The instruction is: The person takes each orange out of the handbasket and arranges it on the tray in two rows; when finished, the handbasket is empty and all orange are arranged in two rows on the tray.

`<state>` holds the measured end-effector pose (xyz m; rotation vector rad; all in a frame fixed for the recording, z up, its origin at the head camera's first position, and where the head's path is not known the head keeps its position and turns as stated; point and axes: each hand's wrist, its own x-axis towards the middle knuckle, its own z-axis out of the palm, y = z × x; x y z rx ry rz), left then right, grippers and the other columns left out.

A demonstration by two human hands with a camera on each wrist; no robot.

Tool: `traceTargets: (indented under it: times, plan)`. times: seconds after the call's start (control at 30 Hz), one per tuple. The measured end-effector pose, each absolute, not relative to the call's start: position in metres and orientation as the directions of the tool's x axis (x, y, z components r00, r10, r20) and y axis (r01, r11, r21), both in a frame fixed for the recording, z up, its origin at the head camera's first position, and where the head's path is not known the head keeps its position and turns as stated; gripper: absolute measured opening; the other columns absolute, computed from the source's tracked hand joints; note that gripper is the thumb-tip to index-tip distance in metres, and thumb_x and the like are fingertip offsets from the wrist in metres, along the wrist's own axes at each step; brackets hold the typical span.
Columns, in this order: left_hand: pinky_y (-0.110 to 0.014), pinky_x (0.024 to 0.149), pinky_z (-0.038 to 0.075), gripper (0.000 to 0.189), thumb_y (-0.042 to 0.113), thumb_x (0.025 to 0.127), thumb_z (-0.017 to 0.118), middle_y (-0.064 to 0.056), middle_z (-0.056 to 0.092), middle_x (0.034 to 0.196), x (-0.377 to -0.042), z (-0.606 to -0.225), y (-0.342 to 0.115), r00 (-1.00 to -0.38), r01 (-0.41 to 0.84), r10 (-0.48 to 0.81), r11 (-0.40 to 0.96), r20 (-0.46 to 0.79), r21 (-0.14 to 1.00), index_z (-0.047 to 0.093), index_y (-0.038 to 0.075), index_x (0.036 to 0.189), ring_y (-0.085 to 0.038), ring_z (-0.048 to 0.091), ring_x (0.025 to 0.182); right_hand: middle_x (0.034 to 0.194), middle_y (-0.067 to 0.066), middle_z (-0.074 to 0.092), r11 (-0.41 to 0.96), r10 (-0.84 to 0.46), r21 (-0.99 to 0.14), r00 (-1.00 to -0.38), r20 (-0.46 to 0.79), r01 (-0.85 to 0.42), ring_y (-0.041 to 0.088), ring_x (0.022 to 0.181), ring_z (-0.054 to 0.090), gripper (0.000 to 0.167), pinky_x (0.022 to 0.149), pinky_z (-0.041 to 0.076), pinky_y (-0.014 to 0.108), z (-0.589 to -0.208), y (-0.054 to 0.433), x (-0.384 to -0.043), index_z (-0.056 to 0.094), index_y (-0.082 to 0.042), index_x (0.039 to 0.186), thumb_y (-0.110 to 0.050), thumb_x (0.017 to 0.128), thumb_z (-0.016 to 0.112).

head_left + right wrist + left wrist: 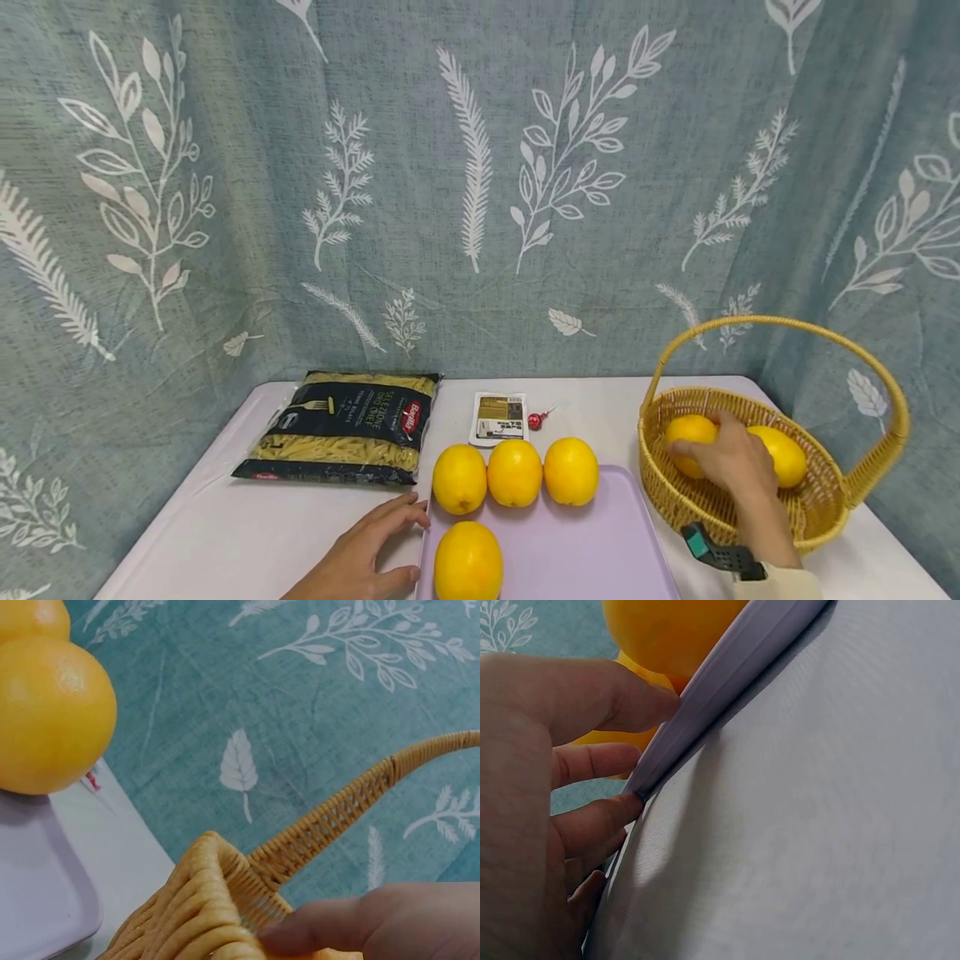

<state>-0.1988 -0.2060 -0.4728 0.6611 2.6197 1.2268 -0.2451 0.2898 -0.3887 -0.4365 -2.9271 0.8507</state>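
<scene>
My right hand [731, 457] reaches into a wicker basket [675, 508], its thumb and fingers round an orange [690, 433] on the basket's left side. A second orange [783, 458] lies in the basket, just right of the hand. In the right wrist view only the thumb [322, 928] shows, close by the basket's rim. My left hand [360, 550] rests at the left edge of a lilac tray [577, 554], fingertips touching its rim [705, 682] from outside. On the tray, three oranges [514, 473] stand in a row at the back, and another orange [468, 562] sits nearer.
A bag of penne pasta [348, 427] lies at the back left of the white table. Behind the tray are a small flat packet [499, 418] and a red-wrapped lollipop [536, 421]. The basket's tall handle [780, 321] arches over the right hand. A patterned curtain [420, 208] hangs behind.
</scene>
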Motion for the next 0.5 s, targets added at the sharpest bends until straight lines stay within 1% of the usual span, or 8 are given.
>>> traceTargets:
  times: [0.2,0.5]
  plan:
    - [-0.078,0.111,0.025,0.040,0.037,0.081,0.078,-0.011,0.047,0.154,-0.198,-0.473,-0.205,-0.888,0.317,0.460,0.567,0.028,0.760,0.061,0.039,0.117,-0.047,0.034,0.145,0.139,0.039,0.045,0.796,0.277,-0.563,-0.961,0.015,0.221,0.058,0.118,0.043,0.100,0.088,0.040,0.065,-0.380,0.288,-0.239,0.035,0.008,0.148,-0.060,0.084,0.071]
    - [-0.078,0.111,0.024,0.041,0.036,0.082,0.078,-0.010,0.047,0.154,-0.199,-0.472,-0.206,-0.885,0.319,0.464,0.563,0.027,0.763,0.061,0.038,0.118,-0.046,0.033,0.145,0.146,0.037,0.039,0.778,0.254,-0.601,-0.967,0.036,0.182,0.056,0.122,0.038,0.105,0.090,0.040,0.065,-0.351,0.275,-0.225,0.031,0.006,0.151,-0.067,0.085,0.067]
